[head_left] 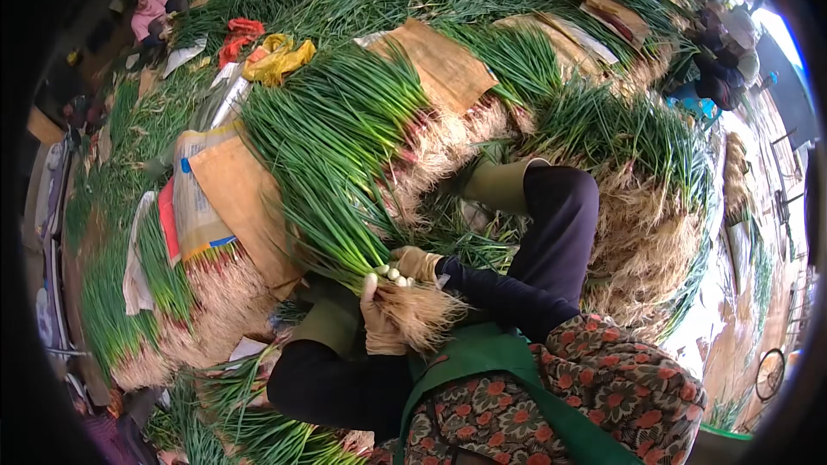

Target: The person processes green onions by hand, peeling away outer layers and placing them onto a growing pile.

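A bunch of spring onions (pixel 366 251) is gripped between my two gloved hands in front of my lap. Its green leaves point up and left, and its pale stringy roots (pixel 422 310) hang toward my chest. My left hand (pixel 381 325), in a beige glove with a white fingertip, is closed around the bunch from the lower left, thumb upward. From the right, my right hand (pixel 413 265) wraps its white-tipped fingers over the stems. The stems inside the grip are mostly hidden. Just beyond lies a thick row of spring onions (pixel 336 120), roots toward me.
Brown cardboard sheets (pixel 439 65) and a printed sack (pixel 202 185) lie over other onion bundles. Root-heavy stacks (pixel 642 241) stand on my right. Yellow (pixel 280 58) and red bags (pixel 239 39) rest on the pile ahead. A person in pink (pixel 151 15) is at far left; others work at upper right.
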`<act>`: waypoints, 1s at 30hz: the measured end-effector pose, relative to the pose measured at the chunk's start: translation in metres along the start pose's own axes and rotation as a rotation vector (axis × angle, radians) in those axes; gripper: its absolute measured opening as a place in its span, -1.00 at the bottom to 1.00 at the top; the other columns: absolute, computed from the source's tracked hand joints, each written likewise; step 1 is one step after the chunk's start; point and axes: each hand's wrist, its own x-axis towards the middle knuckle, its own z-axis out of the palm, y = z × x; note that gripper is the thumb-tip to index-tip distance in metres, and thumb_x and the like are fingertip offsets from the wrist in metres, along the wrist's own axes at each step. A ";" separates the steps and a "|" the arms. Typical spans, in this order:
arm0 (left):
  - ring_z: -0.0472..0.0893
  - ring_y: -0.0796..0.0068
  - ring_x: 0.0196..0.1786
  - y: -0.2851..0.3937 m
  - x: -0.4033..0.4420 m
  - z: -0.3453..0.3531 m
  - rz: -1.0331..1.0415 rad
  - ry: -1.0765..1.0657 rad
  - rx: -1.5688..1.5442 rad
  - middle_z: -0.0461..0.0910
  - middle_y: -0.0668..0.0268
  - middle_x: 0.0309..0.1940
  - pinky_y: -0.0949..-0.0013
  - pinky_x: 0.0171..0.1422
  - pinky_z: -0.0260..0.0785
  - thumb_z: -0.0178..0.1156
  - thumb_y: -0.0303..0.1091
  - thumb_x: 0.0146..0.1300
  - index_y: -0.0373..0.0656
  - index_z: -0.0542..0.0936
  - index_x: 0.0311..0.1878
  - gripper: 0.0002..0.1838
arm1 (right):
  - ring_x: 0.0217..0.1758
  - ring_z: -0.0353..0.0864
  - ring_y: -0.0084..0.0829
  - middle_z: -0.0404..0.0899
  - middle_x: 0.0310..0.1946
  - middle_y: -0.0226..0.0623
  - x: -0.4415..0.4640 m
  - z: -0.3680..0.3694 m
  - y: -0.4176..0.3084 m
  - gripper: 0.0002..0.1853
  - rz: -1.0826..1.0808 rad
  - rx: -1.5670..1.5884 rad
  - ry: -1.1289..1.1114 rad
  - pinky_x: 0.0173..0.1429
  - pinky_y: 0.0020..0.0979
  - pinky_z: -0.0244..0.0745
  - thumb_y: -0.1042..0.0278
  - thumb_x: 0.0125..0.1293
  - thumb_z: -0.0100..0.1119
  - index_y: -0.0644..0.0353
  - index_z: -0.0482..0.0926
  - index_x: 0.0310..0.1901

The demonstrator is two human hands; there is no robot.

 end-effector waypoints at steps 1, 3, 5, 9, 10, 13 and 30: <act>0.51 0.38 -0.30 -0.009 0.003 0.010 0.076 0.083 0.109 0.50 0.25 -0.33 0.27 -0.03 0.41 0.03 -0.22 0.29 -0.22 0.49 -0.18 -0.75 | -0.19 0.58 -0.09 0.58 -0.23 0.04 -0.006 -0.016 -0.039 -0.61 0.074 -0.329 0.157 -0.09 -0.20 0.46 0.19 0.15 0.05 0.36 0.53 -0.12; 0.51 0.37 -0.30 -0.009 0.011 0.007 0.160 0.093 0.268 0.49 0.24 -0.33 0.27 -0.08 0.41 0.03 -0.25 0.28 -0.24 0.48 -0.15 -0.76 | -0.18 0.59 -0.06 0.61 -0.32 0.02 -0.002 -0.039 -0.080 -0.58 0.107 -0.623 0.182 -0.10 -0.17 0.47 0.20 0.13 0.03 0.27 0.51 -0.03; 0.51 0.36 -0.30 -0.002 0.008 0.015 0.184 0.096 0.216 0.47 0.24 -0.35 0.24 -0.08 0.41 0.02 -0.30 0.26 -0.26 0.45 -0.10 -0.75 | -0.18 0.59 -0.07 0.62 -0.30 -0.04 0.010 -0.062 -0.070 -0.64 0.295 -0.896 0.111 -0.10 -0.16 0.48 0.23 0.14 0.01 0.18 0.52 -0.05; 0.48 0.35 -0.27 0.014 0.019 0.013 0.240 -0.021 0.109 0.49 0.20 -0.16 0.19 -0.03 0.37 0.01 -0.20 0.28 -0.19 0.42 -0.02 -0.69 | -0.26 0.60 -0.13 0.60 -0.27 -0.16 0.020 -0.085 -0.004 -0.68 0.061 -0.988 0.023 -0.18 -0.18 0.49 0.17 0.24 -0.04 0.12 0.49 -0.05; 0.50 0.33 -0.25 0.014 0.022 0.021 0.229 -0.011 0.034 0.48 0.17 -0.06 0.19 -0.04 0.38 0.00 -0.19 0.28 -0.19 0.40 0.05 -0.65 | -0.28 0.60 -0.14 0.59 -0.30 -0.12 0.031 -0.097 -0.001 -0.67 -0.052 -0.961 0.121 -0.19 -0.18 0.48 0.14 0.26 -0.06 0.08 0.48 -0.01; 0.54 0.30 -0.22 0.017 0.034 0.020 0.171 0.003 -0.088 0.42 0.13 0.12 0.19 -0.04 0.41 -0.02 -0.17 0.30 -0.16 0.32 0.19 -0.55 | -0.30 0.57 -0.13 0.56 -0.35 -0.02 0.062 -0.135 -0.060 -0.71 -0.138 -0.820 0.503 -0.24 -0.17 0.44 0.17 0.26 -0.02 0.13 0.50 -0.09; 0.59 0.40 -0.28 0.001 0.064 -0.034 0.061 0.402 0.195 0.59 0.21 -0.36 0.35 -0.07 0.48 0.10 -0.29 0.23 -0.24 0.52 -0.20 -0.79 | -0.25 0.59 -0.24 0.59 -0.35 -0.14 0.013 -0.078 -0.088 -0.69 -0.189 -0.663 -0.128 -0.17 -0.29 0.48 0.12 0.28 0.00 0.12 0.52 -0.07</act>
